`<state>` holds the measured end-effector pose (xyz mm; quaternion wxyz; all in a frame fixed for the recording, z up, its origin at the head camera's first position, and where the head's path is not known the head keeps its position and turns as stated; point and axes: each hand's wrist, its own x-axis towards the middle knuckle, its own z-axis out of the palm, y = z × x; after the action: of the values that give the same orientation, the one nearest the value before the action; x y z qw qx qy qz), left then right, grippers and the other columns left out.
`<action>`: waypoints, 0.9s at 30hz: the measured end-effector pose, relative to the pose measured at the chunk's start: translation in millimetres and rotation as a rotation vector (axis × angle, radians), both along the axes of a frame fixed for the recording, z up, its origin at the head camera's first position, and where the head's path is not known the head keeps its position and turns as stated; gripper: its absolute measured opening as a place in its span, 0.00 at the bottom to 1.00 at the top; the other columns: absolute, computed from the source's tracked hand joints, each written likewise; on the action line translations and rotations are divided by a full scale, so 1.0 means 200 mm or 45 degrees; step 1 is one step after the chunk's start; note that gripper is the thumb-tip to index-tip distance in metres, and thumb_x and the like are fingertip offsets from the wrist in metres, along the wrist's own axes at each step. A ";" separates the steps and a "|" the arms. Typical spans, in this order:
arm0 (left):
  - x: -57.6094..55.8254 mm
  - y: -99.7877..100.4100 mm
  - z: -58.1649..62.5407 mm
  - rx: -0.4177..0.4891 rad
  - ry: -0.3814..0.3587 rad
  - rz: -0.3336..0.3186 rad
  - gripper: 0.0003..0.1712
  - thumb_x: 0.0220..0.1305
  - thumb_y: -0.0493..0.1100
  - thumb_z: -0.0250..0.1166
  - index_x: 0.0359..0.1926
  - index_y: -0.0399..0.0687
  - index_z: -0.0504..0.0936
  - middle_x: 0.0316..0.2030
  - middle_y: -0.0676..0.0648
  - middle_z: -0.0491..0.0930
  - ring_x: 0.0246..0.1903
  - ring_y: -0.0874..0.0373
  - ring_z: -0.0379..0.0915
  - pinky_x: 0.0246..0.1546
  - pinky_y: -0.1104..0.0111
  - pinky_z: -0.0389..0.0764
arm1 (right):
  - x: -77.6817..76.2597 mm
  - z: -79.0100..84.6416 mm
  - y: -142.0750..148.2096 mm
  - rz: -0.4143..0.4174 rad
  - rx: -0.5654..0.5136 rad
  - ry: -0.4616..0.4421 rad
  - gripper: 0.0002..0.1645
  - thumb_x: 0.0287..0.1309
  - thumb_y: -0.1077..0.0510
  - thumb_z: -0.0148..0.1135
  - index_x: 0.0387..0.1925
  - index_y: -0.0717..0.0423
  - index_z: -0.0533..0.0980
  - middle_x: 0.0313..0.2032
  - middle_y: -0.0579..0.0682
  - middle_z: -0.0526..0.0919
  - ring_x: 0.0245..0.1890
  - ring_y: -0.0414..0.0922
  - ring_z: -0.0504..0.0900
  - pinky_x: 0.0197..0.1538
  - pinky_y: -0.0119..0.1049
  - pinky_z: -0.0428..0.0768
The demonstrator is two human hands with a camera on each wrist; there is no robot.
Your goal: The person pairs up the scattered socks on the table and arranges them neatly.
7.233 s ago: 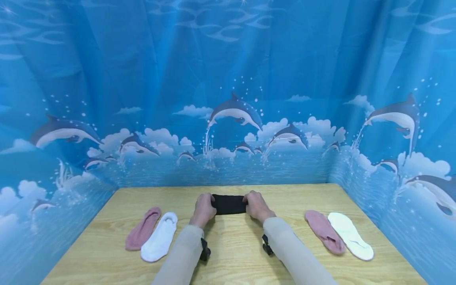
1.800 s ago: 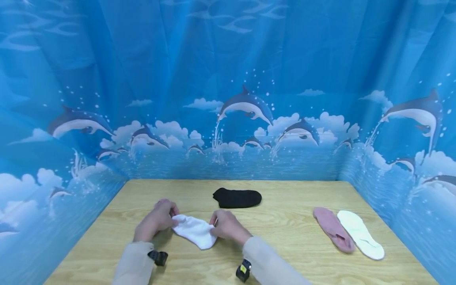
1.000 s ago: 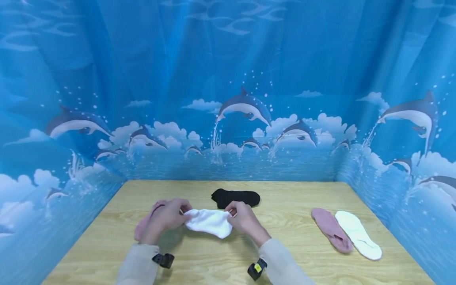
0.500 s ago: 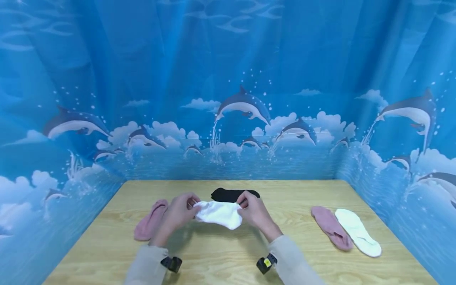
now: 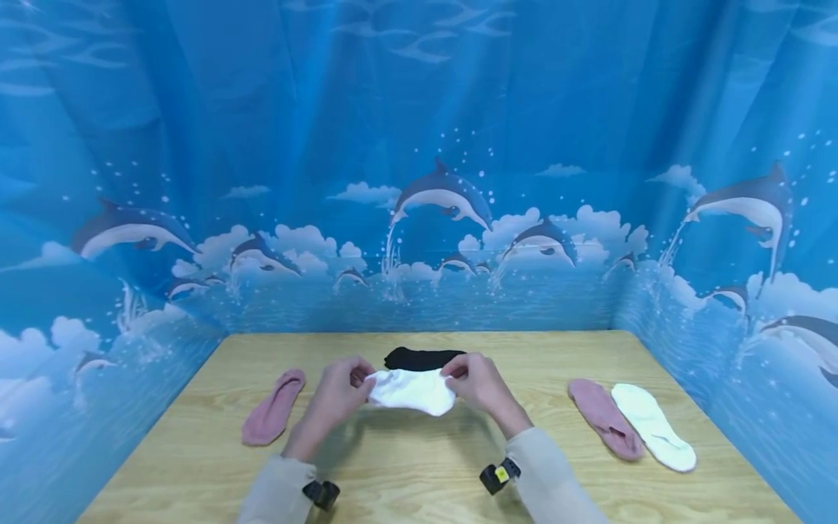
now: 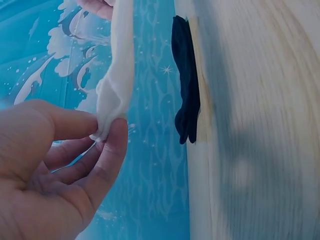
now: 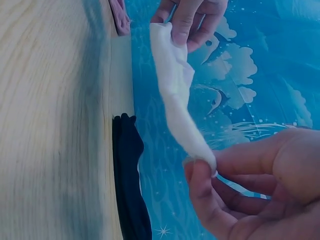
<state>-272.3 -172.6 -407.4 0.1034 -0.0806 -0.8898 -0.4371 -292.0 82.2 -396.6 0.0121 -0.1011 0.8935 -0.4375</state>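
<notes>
Ankle sock (image 5: 414, 391), white, is held up at the frame's lower centre above the wooden table (image 5: 419, 480), one end pinched by the left hand (image 5: 340, 391), the other by the right hand (image 5: 481, 382); a pink sock (image 5: 275, 407) lies lower left.

Could slip through on the right, between right hand (image 5: 482, 383) and pink sock (image 5: 604, 416); far middle, would bump into black sock (image 5: 420, 359).

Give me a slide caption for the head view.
Left hand and right hand pinching a white fabric sock above a wood-grain table, before a blue dolphin-print curtain.
</notes>
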 end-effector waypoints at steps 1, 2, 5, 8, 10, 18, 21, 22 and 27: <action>0.00 0.00 0.00 -0.006 -0.001 -0.004 0.04 0.62 0.29 0.68 0.38 0.36 0.85 0.31 0.45 0.84 0.31 0.59 0.79 0.31 0.73 0.81 | 0.00 0.00 0.00 0.005 0.000 -0.003 0.08 0.59 0.69 0.67 0.41 0.61 0.85 0.35 0.54 0.87 0.32 0.43 0.83 0.36 0.35 0.85; 0.00 0.01 0.00 -0.013 -0.002 -0.010 0.05 0.62 0.29 0.67 0.39 0.35 0.85 0.31 0.45 0.84 0.31 0.59 0.79 0.31 0.73 0.82 | 0.00 0.00 0.01 0.013 0.002 -0.003 0.09 0.59 0.69 0.67 0.41 0.61 0.85 0.36 0.54 0.87 0.32 0.43 0.83 0.37 0.35 0.85; 0.00 0.02 -0.01 -0.028 -0.005 -0.017 0.07 0.61 0.29 0.66 0.40 0.35 0.86 0.32 0.45 0.85 0.32 0.58 0.80 0.32 0.71 0.83 | 0.00 0.00 0.01 0.021 0.007 -0.010 0.10 0.58 0.69 0.67 0.42 0.62 0.85 0.37 0.55 0.87 0.34 0.43 0.83 0.38 0.35 0.86; 0.00 0.02 -0.03 -0.025 -0.001 -0.020 0.08 0.60 0.28 0.66 0.41 0.35 0.87 0.33 0.44 0.87 0.33 0.57 0.82 0.34 0.69 0.85 | -0.01 0.00 0.03 0.024 0.024 -0.006 0.11 0.58 0.68 0.68 0.44 0.62 0.85 0.38 0.54 0.87 0.36 0.44 0.83 0.40 0.36 0.85; -0.01 0.03 -0.03 -0.015 0.000 -0.016 0.09 0.59 0.27 0.66 0.41 0.36 0.87 0.33 0.44 0.87 0.34 0.57 0.83 0.36 0.68 0.86 | -0.01 0.00 0.03 0.021 0.031 -0.003 0.11 0.58 0.68 0.68 0.44 0.61 0.85 0.38 0.54 0.87 0.36 0.44 0.83 0.40 0.36 0.85; -0.01 0.06 -0.06 -0.015 -0.009 -0.046 0.09 0.58 0.27 0.70 0.40 0.38 0.86 0.32 0.45 0.86 0.32 0.58 0.81 0.35 0.70 0.85 | -0.03 0.00 0.06 0.013 0.045 0.000 0.13 0.57 0.69 0.69 0.45 0.61 0.86 0.38 0.54 0.86 0.36 0.44 0.82 0.40 0.37 0.84; 0.00 0.06 -0.08 -0.032 0.005 -0.057 0.08 0.57 0.28 0.71 0.39 0.38 0.86 0.30 0.45 0.85 0.31 0.59 0.80 0.33 0.71 0.84 | -0.03 0.00 0.06 0.015 0.056 0.007 0.13 0.56 0.70 0.69 0.44 0.61 0.86 0.39 0.55 0.86 0.36 0.44 0.82 0.40 0.37 0.84; -0.01 0.07 -0.09 -0.042 0.011 -0.060 0.08 0.57 0.28 0.71 0.38 0.38 0.86 0.29 0.46 0.84 0.30 0.59 0.80 0.33 0.71 0.83 | -0.03 -0.01 0.06 0.016 0.064 0.011 0.13 0.56 0.70 0.69 0.44 0.61 0.86 0.39 0.55 0.86 0.36 0.44 0.82 0.40 0.37 0.84; -0.01 0.08 -0.12 -0.052 0.023 -0.086 0.07 0.56 0.28 0.72 0.37 0.38 0.86 0.28 0.46 0.84 0.29 0.60 0.78 0.31 0.73 0.81 | -0.04 -0.04 0.07 0.015 0.095 -0.002 0.13 0.55 0.70 0.68 0.44 0.61 0.86 0.40 0.55 0.86 0.38 0.45 0.82 0.41 0.37 0.85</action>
<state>-275.1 -157.0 -430.7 0.0949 -0.1167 -0.8944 -0.4212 -300.9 95.6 -403.9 0.0190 -0.1056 0.9086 -0.4037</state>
